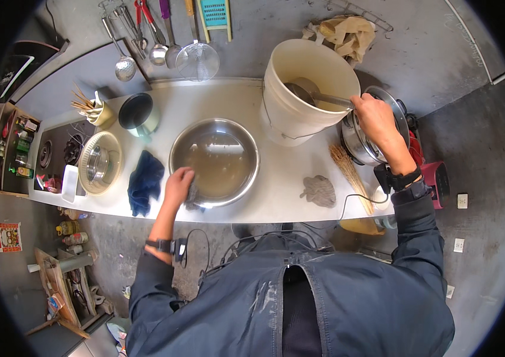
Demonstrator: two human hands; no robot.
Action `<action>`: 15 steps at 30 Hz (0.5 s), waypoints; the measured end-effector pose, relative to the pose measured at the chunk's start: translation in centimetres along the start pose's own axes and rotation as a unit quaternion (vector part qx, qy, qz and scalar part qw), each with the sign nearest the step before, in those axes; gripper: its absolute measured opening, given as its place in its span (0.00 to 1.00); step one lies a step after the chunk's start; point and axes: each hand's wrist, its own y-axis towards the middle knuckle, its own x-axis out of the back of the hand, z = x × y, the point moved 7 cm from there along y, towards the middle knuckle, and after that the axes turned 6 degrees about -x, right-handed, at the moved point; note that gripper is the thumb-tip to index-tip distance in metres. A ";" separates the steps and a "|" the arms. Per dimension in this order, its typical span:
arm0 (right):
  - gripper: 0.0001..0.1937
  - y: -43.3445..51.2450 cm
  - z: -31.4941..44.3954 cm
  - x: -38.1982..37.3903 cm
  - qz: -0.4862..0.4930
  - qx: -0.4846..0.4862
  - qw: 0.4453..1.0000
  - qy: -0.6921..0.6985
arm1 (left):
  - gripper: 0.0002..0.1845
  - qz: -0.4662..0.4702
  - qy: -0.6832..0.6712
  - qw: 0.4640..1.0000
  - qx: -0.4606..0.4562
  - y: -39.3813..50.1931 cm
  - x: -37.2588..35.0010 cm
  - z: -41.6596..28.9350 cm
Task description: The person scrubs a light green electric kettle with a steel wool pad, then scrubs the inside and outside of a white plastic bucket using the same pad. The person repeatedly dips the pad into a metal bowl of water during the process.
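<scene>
My right hand (375,119) grips the handle of a metal ladle (332,99). The ladle's dark bowl hangs inside a tall white plastic bucket (279,98) with a wire handle. At the near left rim of a round stainless steel basin (252,143), my left hand (180,185) pinches a wet-looking grey rag (192,194). Cloudy brownish water (214,172) lies in the basin. A dark blue cloth (146,183) is spread to the left of that hand. Another grey rag (319,191) rests on the white countertop (279,178), right of the basin.
Right of the bucket stand a steel pot (357,138) and a straw whisk brush (351,178). Leftward are an enamel mug (138,114), a cream colander (116,167) and a utensil cup (103,116). Kitchen tools, including a wire skimmer (198,62), hang behind. A cable (346,203) trails from my right wrist.
</scene>
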 end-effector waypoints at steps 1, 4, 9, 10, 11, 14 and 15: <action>0.12 -0.1 0.1 -0.3 0.004 -0.010 1.000 -0.010 | 0.18 0.005 0.071 0.997 -0.026 1.4 -0.7 0.2; 0.12 0.2 -0.4 -1.4 0.009 -0.039 0.999 -0.002 | 0.17 0.028 0.279 0.956 -0.088 5.1 -3.9 0.4; 0.14 1.0 -1.2 -1.5 -0.018 -0.078 0.993 0.086 | 0.16 0.157 0.385 0.909 -0.045 6.5 -9.9 3.7; 0.16 1.0 -1.4 -1.7 0.005 -0.098 0.992 0.079 | 0.16 0.190 0.362 0.911 -0.057 6.2 -10.9 4.0; 0.18 1.0 -1.4 -1.8 0.028 -0.117 0.990 0.073 | 0.16 0.225 0.305 0.922 -0.085 6.2 -11.7 4.0; 0.21 0.4 -0.6 0.2 -0.133 -0.070 0.987 0.051 | 0.16 0.155 0.080 0.982 -0.078 7.1 -11.0 1.6; 0.22 -0.6 -0.3 1.4 -0.220 -0.039 0.974 0.041 | 0.16 0.136 0.092 0.982 -0.098 7.0 -10.9 0.5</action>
